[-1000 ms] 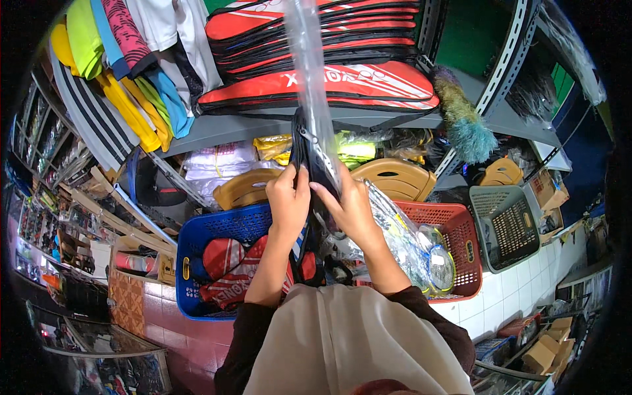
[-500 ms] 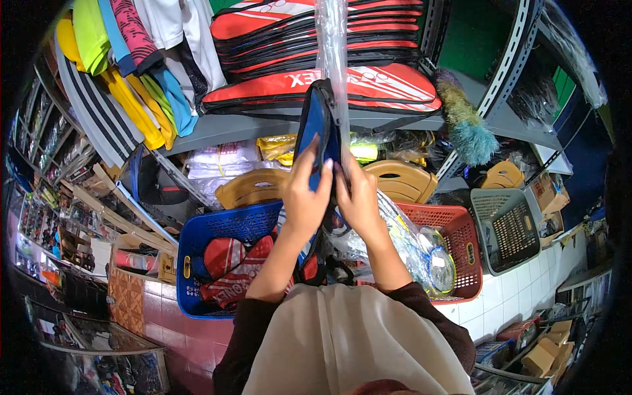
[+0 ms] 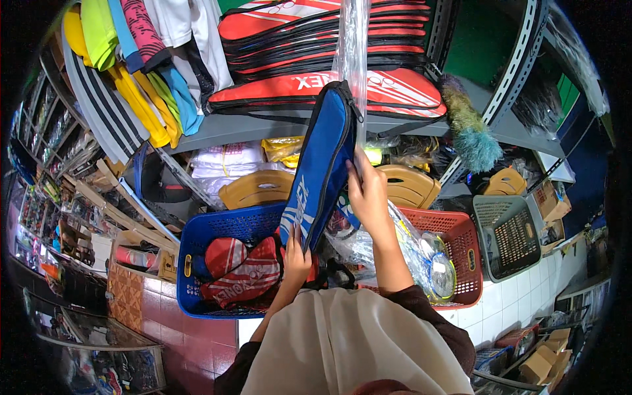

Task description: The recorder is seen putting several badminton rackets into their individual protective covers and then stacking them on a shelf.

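A blue racket bag point(image 3: 325, 141) with black piping and a pale print stands tilted in front of me, its broad face to the left. My left hand point(image 3: 297, 260) grips its lower end, fingers on the printed face. Higher up, my right hand point(image 3: 370, 191) is closed on its right side; part of those fingers is hidden behind the bag. Just behind the bag's upper end hangs a clear plastic sleeve point(image 3: 354, 52). Below, a blue basket point(image 3: 224, 224) holds red racket bags point(image 3: 253, 266), and a red basket point(image 3: 464, 220) holds rackets in clear wrapping point(image 3: 421, 253).
Red racket bags point(image 3: 395, 89) are stacked on a grey shelf point(image 3: 257, 128). Shirts point(image 3: 108, 79) hang at the left, and a fluffy duster point(image 3: 474, 131) hangs by the right post. A grey basket point(image 3: 507, 230) stands at the right. Brown chair backs point(image 3: 257, 189) rise behind the baskets.
The bag has turned to show its blue face and its lower end. My left hand has moved down to that end, while my right hand has shifted slightly right.
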`<move>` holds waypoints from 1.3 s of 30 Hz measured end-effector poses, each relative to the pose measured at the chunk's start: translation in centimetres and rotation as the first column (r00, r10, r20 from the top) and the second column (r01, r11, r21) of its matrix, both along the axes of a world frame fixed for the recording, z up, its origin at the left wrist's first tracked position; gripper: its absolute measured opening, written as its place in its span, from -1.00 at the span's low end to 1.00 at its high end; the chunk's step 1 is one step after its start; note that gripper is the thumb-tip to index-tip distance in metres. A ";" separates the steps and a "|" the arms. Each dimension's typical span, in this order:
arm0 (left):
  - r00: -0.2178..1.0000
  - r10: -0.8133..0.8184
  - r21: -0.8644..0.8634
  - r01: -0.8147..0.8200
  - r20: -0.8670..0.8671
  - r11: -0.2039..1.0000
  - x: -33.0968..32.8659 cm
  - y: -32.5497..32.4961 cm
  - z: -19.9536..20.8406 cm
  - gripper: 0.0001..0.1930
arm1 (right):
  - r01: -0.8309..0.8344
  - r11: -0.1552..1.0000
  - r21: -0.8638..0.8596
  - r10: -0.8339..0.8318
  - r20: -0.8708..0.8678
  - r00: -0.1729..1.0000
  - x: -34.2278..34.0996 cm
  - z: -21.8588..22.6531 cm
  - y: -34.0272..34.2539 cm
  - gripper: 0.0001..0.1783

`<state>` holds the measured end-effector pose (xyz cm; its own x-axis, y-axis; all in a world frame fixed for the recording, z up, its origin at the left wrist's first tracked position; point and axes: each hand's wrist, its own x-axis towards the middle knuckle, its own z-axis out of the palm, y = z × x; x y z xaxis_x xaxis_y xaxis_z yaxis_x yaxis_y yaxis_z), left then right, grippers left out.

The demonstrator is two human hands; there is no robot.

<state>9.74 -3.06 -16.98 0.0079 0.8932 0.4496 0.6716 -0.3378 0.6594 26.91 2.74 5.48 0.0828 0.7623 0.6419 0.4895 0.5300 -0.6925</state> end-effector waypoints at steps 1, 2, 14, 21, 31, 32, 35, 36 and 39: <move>1.000 -0.021 -0.034 0.021 0.011 0.999 -0.2 -0.1 -0.5 -0.46 | 0.001 1.000 -0.004 -0.001 -0.003 1.000 -0.1 0.1 0.0 -0.63; 0.998 -0.054 -0.084 0.057 0.044 0.995 -0.4 -0.1 -0.8 -0.47 | 0.002 1.000 -0.021 -0.002 -0.014 1.000 -0.2 0.3 0.0 -0.63; 0.801 -0.238 0.121 0.205 0.549 0.971 5.3 4.1 14.0 -0.52 | -0.059 0.997 0.058 0.058 0.021 0.998 0.0 2.1 -0.7 -0.52; 0.477 -0.172 0.074 0.218 0.862 0.973 6.3 7.8 22.5 -0.51 | 0.098 0.987 0.128 -0.110 0.088 0.990 1.9 4.4 -2.0 -0.46; 0.647 -0.386 0.171 0.371 0.658 0.913 8.5 13.9 22.6 -0.37 | 0.282 0.900 0.331 -0.291 -0.022 0.956 4.3 9.7 -3.1 -0.48; 0.719 -0.406 0.237 0.329 0.565 0.914 8.8 13.8 22.2 -0.37 | 0.299 0.881 0.367 -0.316 -0.013 0.949 4.4 9.9 -3.2 -0.48; 0.664 -0.452 0.227 0.401 0.595 0.888 8.8 13.8 20.9 -0.36 | 0.330 0.880 0.343 -0.364 0.039 0.931 4.6 10.8 -3.8 -0.52; 0.609 -0.400 0.154 0.416 0.685 0.896 8.8 13.6 20.2 -0.39 | 0.350 0.854 0.386 -0.401 0.059 0.914 4.6 11.1 -3.9 -0.53; 0.595 -0.352 0.077 0.437 0.723 0.896 8.8 13.8 18.9 -0.39 | 0.341 0.829 0.443 -0.389 0.020 0.921 4.7 12.3 -3.9 -0.55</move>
<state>18.59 10.75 1.87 0.0914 0.9194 0.3826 -0.1935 -0.3605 0.9125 31.60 -1.19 17.75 0.2144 0.3420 0.9149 0.7623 0.5271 -0.3757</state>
